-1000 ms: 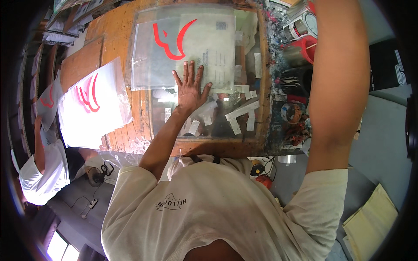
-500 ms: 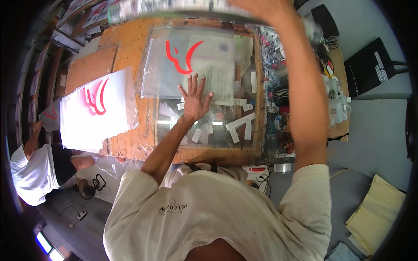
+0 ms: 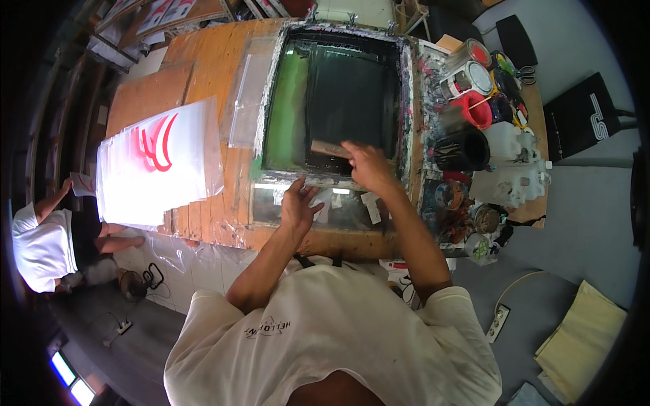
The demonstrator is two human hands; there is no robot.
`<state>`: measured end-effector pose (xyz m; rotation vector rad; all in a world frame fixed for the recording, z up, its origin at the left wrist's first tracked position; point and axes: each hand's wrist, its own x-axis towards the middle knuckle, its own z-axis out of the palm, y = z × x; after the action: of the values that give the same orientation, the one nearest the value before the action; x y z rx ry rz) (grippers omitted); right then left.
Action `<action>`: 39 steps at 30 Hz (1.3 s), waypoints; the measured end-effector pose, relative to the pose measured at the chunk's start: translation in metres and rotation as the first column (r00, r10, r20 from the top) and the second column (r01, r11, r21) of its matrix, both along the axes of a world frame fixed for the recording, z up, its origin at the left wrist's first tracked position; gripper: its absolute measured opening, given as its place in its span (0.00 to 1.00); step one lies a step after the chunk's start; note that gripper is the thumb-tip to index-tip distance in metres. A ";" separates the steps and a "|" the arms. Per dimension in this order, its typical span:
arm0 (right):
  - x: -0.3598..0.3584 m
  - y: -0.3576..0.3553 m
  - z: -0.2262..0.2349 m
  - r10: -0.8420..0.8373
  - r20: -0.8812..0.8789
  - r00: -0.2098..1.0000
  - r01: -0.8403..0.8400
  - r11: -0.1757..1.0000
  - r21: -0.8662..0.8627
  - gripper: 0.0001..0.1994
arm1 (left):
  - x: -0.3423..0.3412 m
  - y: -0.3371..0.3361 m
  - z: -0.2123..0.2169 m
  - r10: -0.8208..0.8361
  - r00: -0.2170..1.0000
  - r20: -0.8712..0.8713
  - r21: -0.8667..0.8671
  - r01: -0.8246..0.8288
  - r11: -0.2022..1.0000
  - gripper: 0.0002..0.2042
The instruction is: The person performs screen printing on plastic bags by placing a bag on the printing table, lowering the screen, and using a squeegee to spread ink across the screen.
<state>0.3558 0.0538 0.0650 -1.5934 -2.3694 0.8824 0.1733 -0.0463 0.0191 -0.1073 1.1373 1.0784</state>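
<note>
A screen-printing frame point(image 3: 406, 101) with dark green mesh lies flat on the wooden table point(image 3: 203, 74). My right hand point(image 3: 364, 164) rests on the mesh near the frame's near edge. Its fingers are closed on the wooden handle of a squeegee point(image 3: 328, 149). My left hand point(image 3: 299, 205) sits just below, fingers bent and apart, touching the frame's near rail by strips of white tape. It holds nothing. A clear plastic sheet point(image 3: 245, 101) pokes out from under the frame's left side.
A row of overlapping clear bags printed with red curved marks point(image 3: 157, 162) covers the table's left part. Paint cans point(image 3: 468, 76), a black tub point(image 3: 462, 149) and a white jug point(image 3: 511, 172) crowd the right side. Another person point(image 3: 42, 238) crouches at far left by a floor fan point(image 3: 139, 283).
The screen frame has come down flat over the clear sheet. My right arm dropped from holding it up to the squeegee. My left hand drew back from the sheet to the frame's near rail.
</note>
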 end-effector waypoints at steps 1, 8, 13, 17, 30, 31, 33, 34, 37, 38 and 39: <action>0.000 -0.001 -0.002 -0.033 -0.058 0.998 0.031 0.999 -0.040 0.27 | 0.002 -0.001 0.000 0.019 1.000 -0.012 -0.015 -0.019 1.000 0.37; -0.011 -0.057 -0.033 0.022 0.104 0.994 -0.050 0.961 0.271 0.30 | 0.005 -0.007 -0.011 0.095 0.994 -0.047 -0.025 -0.096 0.995 0.22; -0.019 -0.008 -0.049 -0.039 0.123 0.992 -0.024 0.882 0.470 0.23 | 0.009 -0.009 -0.004 0.128 0.988 -0.082 -0.036 -0.132 0.991 0.12; -0.027 0.077 -0.058 -0.054 0.103 0.993 -0.005 0.865 0.502 0.21 | 0.007 -0.016 -0.008 0.154 0.984 -0.086 0.010 -0.154 0.988 0.09; -0.010 0.195 -0.002 0.066 0.050 0.997 -0.072 0.990 0.120 0.21 | 0.001 -0.017 -0.002 0.165 0.985 -0.051 0.019 -0.164 0.986 0.11; -0.007 0.162 0.010 0.122 -0.015 0.992 -0.120 0.988 0.095 0.20 | -0.001 -0.020 -0.001 0.166 0.985 -0.048 0.029 -0.165 0.986 0.11; -0.009 0.088 0.051 0.094 0.028 0.995 -0.091 0.992 -0.089 0.21 | -0.007 -0.021 -0.002 0.141 0.990 -0.021 0.062 -0.139 0.988 0.11; -0.005 0.055 0.055 0.124 0.072 0.990 -0.119 0.990 -0.079 0.22 | -0.009 -0.020 0.002 0.118 0.993 -0.025 0.075 -0.116 0.990 0.11; 0.001 -0.024 0.049 0.126 0.036 0.991 -0.131 0.947 0.294 0.25 | -0.012 -0.012 0.024 0.066 0.998 0.004 0.178 -0.066 0.982 0.11; -0.001 -0.032 0.053 0.093 0.058 0.994 -0.108 0.929 0.353 0.23 | -0.015 -0.008 0.030 0.042 0.999 0.006 0.217 -0.042 0.975 0.13; -0.006 -0.036 0.067 0.065 0.076 0.995 -0.090 0.907 0.410 0.22 | -0.018 -0.007 0.037 0.022 1.000 0.006 0.255 -0.023 0.967 0.15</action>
<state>0.3495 0.0174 0.1315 -1.3791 -2.4614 0.3074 0.1551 -0.0531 0.0556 0.0808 0.9869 1.2355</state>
